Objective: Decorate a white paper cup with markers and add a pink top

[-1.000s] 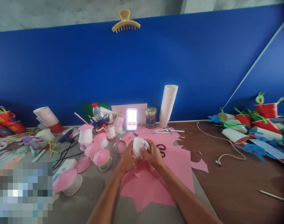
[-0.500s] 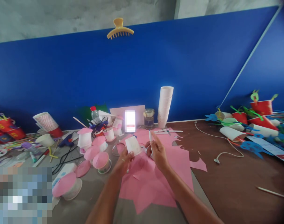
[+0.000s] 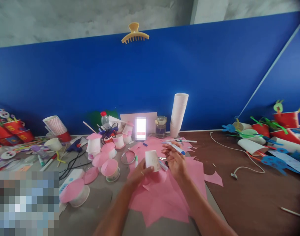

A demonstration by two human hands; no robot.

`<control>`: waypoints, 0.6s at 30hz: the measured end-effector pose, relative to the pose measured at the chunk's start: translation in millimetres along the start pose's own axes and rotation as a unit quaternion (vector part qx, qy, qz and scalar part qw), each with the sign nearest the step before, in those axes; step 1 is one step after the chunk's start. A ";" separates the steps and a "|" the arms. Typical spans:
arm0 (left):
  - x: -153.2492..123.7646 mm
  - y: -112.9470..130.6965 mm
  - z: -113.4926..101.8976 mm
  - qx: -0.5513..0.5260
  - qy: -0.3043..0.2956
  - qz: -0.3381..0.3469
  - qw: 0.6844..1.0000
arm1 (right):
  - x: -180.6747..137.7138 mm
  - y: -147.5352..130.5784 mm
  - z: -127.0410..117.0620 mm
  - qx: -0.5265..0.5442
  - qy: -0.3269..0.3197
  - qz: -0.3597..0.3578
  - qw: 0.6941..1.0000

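Observation:
My left hand grips a white paper cup from its lower left side, thumb across the front. In my right hand is a white marker with a blue end; it slants over the fingers, its other end pointing left. The marker is apart from the cup. Below both hands lie cut sheets of pink paper. Between the hands, partly hidden, are scissors on the paper. A roll of clear tape or ring lies left of the cup, and a small blue cap lies behind it.
Pink-topped paper cups stand to the left, near a glue gun. Toward the back are a glass jar, a tall stack of white cups and a bright phone screen. A white cable runs across the brown tabletop.
The cup has moved down and right and been turned more upright. The marker has swung from nearly vertical to a slant, its blue end now to the right. The view has shifted slightly.

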State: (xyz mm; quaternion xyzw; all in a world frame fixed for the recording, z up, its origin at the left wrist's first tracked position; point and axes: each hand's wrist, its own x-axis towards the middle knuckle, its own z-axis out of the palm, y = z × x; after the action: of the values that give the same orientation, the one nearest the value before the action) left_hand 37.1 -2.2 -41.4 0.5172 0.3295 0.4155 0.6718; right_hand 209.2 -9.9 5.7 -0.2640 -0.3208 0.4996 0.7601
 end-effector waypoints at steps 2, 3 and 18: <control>-0.1 0.3 1.1 -0.004 -0.001 0.006 1.000 | -3.2 3.9 0.9 -0.014 0.000 -0.017 1.000; -0.1 0.6 1.9 -0.005 0.000 0.008 1.000 | -5.9 6.6 1.3 -0.029 -0.001 -0.029 0.999; -2.1 12.0 21.5 -0.155 0.062 0.000 0.986 | -39.4 42.9 -2.6 -0.277 -0.036 -0.148 0.949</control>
State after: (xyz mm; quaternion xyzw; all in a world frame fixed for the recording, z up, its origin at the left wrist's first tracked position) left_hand 52.3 -11.7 -24.4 0.3800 0.3018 0.4927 0.7223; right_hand 174.2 -31.2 -35.9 -0.3957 -0.5090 0.2817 0.7106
